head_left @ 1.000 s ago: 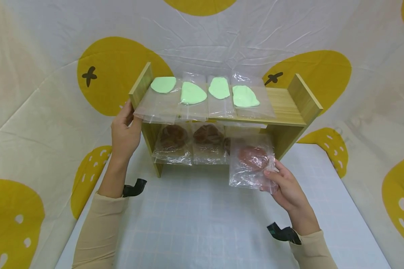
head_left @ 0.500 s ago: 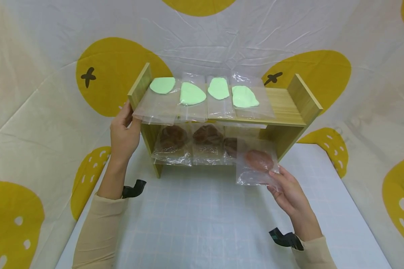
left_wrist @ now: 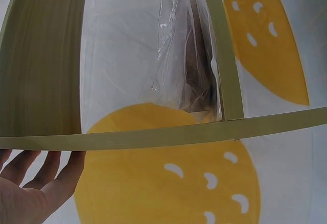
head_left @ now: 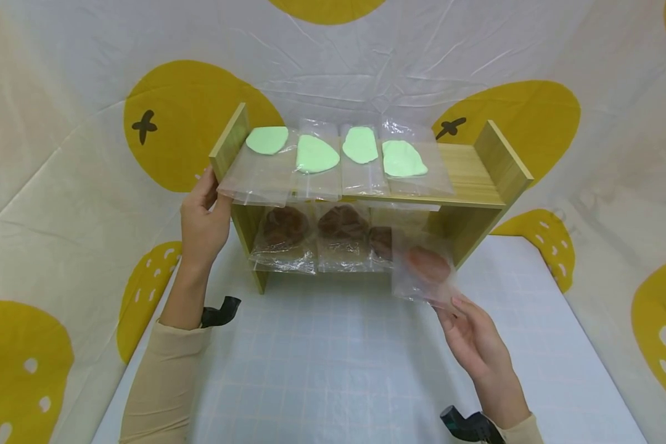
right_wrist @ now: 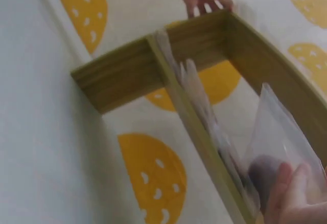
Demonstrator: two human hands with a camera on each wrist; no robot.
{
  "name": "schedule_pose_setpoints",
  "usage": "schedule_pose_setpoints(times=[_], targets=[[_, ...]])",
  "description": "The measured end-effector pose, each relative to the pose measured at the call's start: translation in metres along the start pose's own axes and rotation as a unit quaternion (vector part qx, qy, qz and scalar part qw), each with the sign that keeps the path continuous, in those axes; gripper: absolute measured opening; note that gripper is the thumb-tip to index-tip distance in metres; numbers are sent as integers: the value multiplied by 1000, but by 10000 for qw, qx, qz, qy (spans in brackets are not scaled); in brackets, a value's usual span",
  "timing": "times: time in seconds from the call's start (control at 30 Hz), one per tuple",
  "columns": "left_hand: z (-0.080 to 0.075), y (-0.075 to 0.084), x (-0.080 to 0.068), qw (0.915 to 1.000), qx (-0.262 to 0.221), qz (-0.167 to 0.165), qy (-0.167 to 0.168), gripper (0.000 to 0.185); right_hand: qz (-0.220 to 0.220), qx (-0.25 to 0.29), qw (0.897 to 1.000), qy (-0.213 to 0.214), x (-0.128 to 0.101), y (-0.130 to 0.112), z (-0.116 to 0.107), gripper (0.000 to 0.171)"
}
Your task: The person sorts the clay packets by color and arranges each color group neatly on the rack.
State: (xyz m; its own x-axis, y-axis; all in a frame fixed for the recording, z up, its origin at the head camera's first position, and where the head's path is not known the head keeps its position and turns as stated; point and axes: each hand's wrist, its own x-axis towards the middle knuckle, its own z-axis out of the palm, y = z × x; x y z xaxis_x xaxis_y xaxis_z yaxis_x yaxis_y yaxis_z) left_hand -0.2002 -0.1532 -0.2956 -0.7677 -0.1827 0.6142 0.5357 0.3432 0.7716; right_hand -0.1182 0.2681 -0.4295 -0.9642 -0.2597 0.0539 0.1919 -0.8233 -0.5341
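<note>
My right hand point(head_left: 477, 351) pinches the lower right corner of a clear plastic bag point(head_left: 413, 282) with a flat reddish-brown disc inside. It is held at the front right of the lower level of a small wooden shelf point(head_left: 468, 172). In the right wrist view the bag point(right_wrist: 273, 127) slants into the opening between two boards, thumb and finger at its near end. At the shelf's left side panel, my left hand point(head_left: 204, 219) touches the outer face; in the left wrist view its fingertips point(left_wrist: 76, 160) meet the panel's edge.
Several clear bags with pale green flat pieces point(head_left: 317, 154) lie on the top board. Below, bags with dark brown pieces point(head_left: 285, 227) stand in a row, left of the held bag. A pale checked cloth point(head_left: 311, 357) covers the table; a patterned curtain point(head_left: 344, 68) hangs behind.
The right hand has moved slightly down and right, its grip now at the bag's corner. The bag has shifted right, uncovering more of the third brown piece. The left hand stays put.
</note>
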Motion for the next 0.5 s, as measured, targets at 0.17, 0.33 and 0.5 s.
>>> schedule_pose_setpoints(times=[0.17, 0.33, 0.5], targets=[[0, 1, 0, 10000, 31, -10, 27, 43, -303, 404, 9987, -120, 0, 4, 4, 41], [0, 2, 0, 10000, 75, -22, 30, 42, -371, 339, 9984, 252, 7, 1, 8, 37], [0, 2, 0, 9999, 87, -46, 18, 42, -68, -561, 9933, 1011, 13, -5, 11, 33]])
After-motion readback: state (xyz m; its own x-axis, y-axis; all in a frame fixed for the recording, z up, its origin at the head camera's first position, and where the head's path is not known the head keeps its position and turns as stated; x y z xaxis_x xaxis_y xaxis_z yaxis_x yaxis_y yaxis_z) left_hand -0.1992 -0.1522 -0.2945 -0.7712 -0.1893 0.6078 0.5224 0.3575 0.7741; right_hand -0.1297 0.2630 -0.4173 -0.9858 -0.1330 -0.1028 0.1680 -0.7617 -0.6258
